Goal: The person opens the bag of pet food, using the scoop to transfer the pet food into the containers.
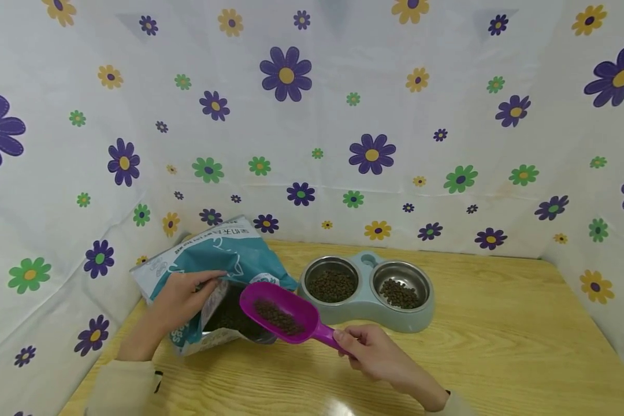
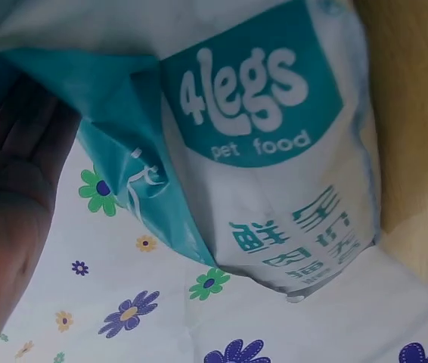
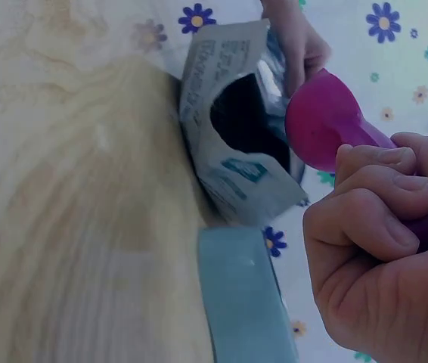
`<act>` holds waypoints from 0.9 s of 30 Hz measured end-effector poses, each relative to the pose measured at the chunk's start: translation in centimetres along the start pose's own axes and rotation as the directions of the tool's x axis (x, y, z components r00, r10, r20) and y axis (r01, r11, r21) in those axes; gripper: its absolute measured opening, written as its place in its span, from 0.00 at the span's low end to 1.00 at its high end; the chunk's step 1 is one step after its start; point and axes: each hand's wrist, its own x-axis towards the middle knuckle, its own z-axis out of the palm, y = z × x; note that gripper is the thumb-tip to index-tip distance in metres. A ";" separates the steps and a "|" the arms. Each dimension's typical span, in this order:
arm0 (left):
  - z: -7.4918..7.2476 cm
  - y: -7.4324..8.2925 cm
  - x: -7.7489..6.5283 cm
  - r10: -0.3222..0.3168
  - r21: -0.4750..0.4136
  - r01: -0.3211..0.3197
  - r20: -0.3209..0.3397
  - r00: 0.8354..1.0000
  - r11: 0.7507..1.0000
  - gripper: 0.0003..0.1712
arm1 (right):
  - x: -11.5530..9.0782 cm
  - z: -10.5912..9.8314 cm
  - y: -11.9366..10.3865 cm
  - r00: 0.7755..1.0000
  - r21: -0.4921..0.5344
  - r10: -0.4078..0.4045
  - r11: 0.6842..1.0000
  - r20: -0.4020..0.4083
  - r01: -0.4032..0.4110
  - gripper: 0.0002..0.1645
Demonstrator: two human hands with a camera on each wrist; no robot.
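A purple scoop (image 1: 304,312) with brown kibble (image 1: 278,317) in it is held by its handle in my right hand (image 1: 371,353). In the right wrist view, the fingers (image 3: 384,189) curl round the handle. The scoop's front end overlaps the mouth of a blue-and-white pet food bag (image 1: 203,248), which lies tilted with its opening toward me. At the upper edge of that opening, my left hand (image 1: 179,300) grips the bag, its fingers partly hidden by the flap in the left wrist view. More kibble shows dark inside the bag.
A light blue double feeder (image 1: 366,306) stands right of the bag, with kibble in both its left metal bowl (image 1: 338,263) and its right metal bowl (image 1: 418,283). The wooden table (image 1: 520,335) ends at a flowered cloth (image 1: 327,115) behind and at both sides.
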 end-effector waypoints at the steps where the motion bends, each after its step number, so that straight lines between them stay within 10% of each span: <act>1: -0.2 -0.1 0.1 -0.002 0.006 0.002 0.012 1.000 1.000 0.14 | -0.3 -0.4 -0.1 1.000 0.006 0.004 1.000 -0.007 -0.004 0.34; 9: 0.0 -0.3 1.4 -0.218 0.104 0.198 0.246 0.944 0.975 0.12 | -3.6 -5.4 -0.5 0.993 0.043 0.045 0.998 -0.110 -0.040 0.31; 18: 1.1 0.7 2.1 -0.212 0.041 0.208 0.216 0.953 0.977 0.06 | -7.6 -10.0 0.5 0.957 0.048 0.112 0.994 -0.267 -0.103 0.27; 27: 0.2 0.4 2.9 -0.363 0.036 0.369 0.293 0.885 0.929 0.07 | -9.7 -12.0 1.4 0.911 0.023 0.186 0.981 -0.369 -0.191 0.28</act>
